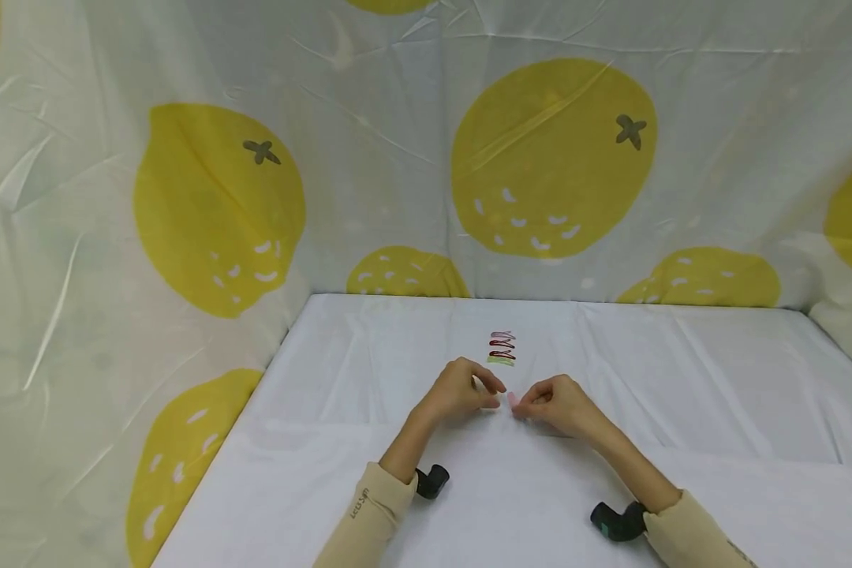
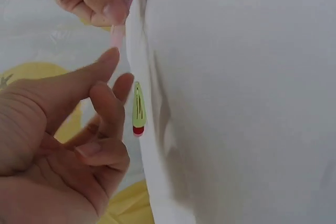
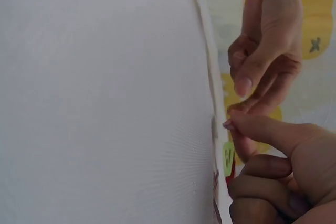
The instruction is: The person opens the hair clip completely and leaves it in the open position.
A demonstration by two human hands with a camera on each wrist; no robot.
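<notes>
A pink snap hair clip [image 1: 512, 398] is pinched between the thumb and fingers of my right hand [image 1: 564, 404], low over the white table. My left hand [image 1: 461, 388] is just left of it, fingers loosely bent, with nothing in its grasp. In the left wrist view, the left thumb tip comes close to the lower end of the pink clip [image 2: 116, 36]. Beyond both hands several hair clips lie in a column: a green clip [image 1: 500, 361] nearest, dark red clips [image 1: 502, 344] behind it, and a pink-toned clip [image 1: 501, 335] farthest.
A white cloth with creases covers the table [image 1: 681, 379]. Lemon-print sheeting [image 1: 383, 181] hangs behind the table and along its left side. Black wrist devices [image 1: 618, 522] sit at both sleeve cuffs.
</notes>
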